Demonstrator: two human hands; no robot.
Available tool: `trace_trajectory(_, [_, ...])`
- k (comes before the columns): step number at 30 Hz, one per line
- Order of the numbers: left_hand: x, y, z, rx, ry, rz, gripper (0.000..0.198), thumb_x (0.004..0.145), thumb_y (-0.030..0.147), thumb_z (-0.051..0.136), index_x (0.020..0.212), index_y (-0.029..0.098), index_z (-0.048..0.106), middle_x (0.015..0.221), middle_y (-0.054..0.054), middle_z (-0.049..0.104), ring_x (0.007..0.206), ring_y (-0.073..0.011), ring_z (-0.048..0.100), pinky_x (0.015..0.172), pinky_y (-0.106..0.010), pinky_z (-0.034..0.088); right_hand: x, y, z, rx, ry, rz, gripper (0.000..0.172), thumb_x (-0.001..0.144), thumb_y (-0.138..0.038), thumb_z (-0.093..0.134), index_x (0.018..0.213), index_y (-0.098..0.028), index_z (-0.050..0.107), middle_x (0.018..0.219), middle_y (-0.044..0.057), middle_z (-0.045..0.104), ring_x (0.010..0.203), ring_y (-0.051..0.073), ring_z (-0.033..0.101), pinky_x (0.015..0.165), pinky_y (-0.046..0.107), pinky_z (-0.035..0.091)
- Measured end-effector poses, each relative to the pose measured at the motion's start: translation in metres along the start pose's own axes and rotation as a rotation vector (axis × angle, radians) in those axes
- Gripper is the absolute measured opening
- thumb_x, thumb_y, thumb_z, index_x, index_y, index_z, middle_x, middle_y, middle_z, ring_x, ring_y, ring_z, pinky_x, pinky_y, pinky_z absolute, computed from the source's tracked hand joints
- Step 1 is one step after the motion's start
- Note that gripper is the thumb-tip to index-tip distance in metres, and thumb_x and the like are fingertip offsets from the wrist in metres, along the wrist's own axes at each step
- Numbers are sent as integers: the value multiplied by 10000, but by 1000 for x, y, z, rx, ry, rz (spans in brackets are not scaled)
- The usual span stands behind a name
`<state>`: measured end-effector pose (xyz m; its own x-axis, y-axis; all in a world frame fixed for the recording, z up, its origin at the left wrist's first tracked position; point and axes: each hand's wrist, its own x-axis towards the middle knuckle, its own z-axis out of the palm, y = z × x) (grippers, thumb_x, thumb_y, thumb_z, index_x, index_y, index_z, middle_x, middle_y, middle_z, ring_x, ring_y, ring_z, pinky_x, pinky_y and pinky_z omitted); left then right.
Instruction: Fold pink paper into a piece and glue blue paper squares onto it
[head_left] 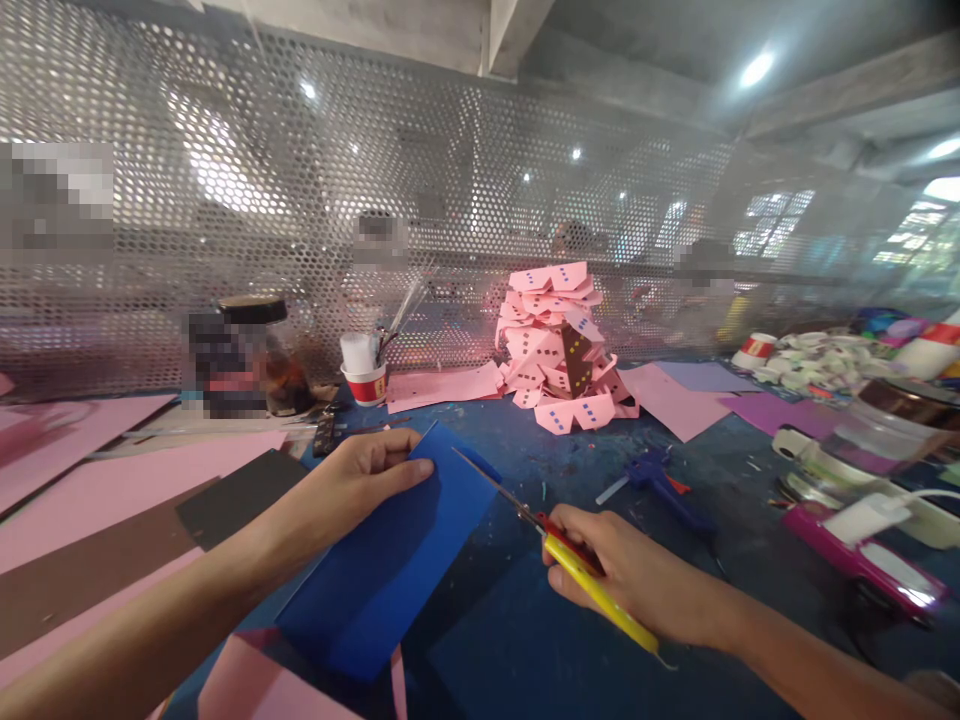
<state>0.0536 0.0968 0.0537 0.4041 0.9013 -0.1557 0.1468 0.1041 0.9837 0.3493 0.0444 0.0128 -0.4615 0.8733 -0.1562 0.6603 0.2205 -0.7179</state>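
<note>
My left hand is closed on the upper left edge of a blue sheet, thumb on top and fingers curled behind. The sheet slants down toward me over the dark blue table. In my right hand is a pair of scissors with yellow and red handles. Its blades point up and left and meet the sheet near its upper right corner; whether they are parted I cannot tell. Pink paper lies partly under the sheet's lower end.
A stack of folded pink paper pieces stands behind. A blue glue gun lies right of the scissors, near a magenta device and clear jar. Left are pink sheets, a dark sheet and a paper cup.
</note>
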Motion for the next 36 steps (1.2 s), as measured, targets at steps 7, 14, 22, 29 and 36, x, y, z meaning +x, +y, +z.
trace_trajectory(7, [1, -5, 1, -14, -22, 19, 286, 733, 407, 805, 858, 181, 681, 792, -26, 720, 658, -170, 652, 582, -249, 504, -1, 3, 1, -4, -7, 15, 142, 896, -323, 630, 908, -205, 551, 728, -61, 545, 593, 86, 397, 538, 231, 324])
trace_trajectory(14, [1, -5, 1, -5, -22, 11, 281, 758, 407, 787, 867, 175, 671, 809, -26, 717, 670, -162, 652, 603, -245, 502, 0, 0, 2, 10, 2, 8, 125, 894, -291, 623, 883, -199, 539, 728, -55, 547, 601, 85, 397, 535, 228, 320])
trace_trajectory(22, [1, -4, 2, -15, -19, 26, 292, 723, 425, 807, 848, 188, 688, 786, -36, 731, 643, -176, 651, 580, -266, 508, 1, 4, 7, 99, 21, -2, 208, 896, -260, 605, 786, -209, 437, 679, -71, 483, 599, 80, 389, 532, 211, 312])
trace_trajectory(29, [1, -4, 2, -32, -41, 31, 263, 732, 403, 809, 822, 190, 684, 739, -3, 708, 626, -150, 634, 548, -222, 477, 0, 3, 7, 99, 22, 3, 208, 913, -270, 584, 779, -210, 437, 663, -73, 462, 585, 80, 366, 519, 215, 303])
trace_trajectory(36, [-4, 2, 7, -27, 2, 8, 267, 732, 407, 809, 829, 194, 681, 750, -5, 714, 633, -159, 640, 568, -240, 483, -1, 2, 6, 102, 20, 21, 219, 893, -234, 586, 763, -210, 411, 648, -79, 443, 576, 76, 347, 506, 217, 287])
